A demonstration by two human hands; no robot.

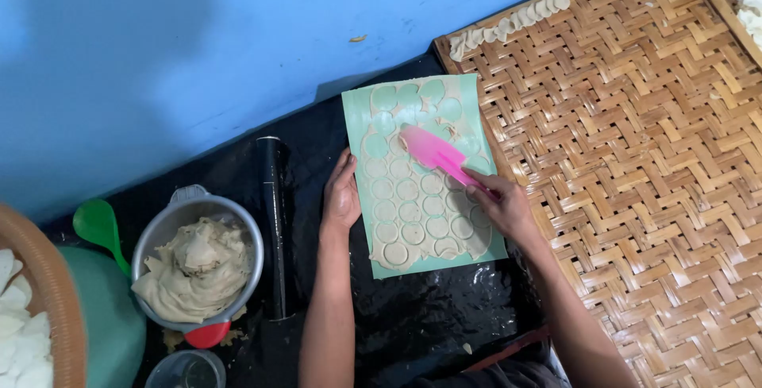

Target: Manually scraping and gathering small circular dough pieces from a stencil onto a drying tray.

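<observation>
The pink spatula (432, 152) lay blade-down on the dough sheet (413, 197), clasped by its handle in the right hand (500, 204). The left hand (342, 195), flat and unclenched, pressed the green mat's (357, 110) edge. A black roller (274, 221) and dough bowl (197, 265) sat left; a woven tray (635, 158) lay right.
</observation>
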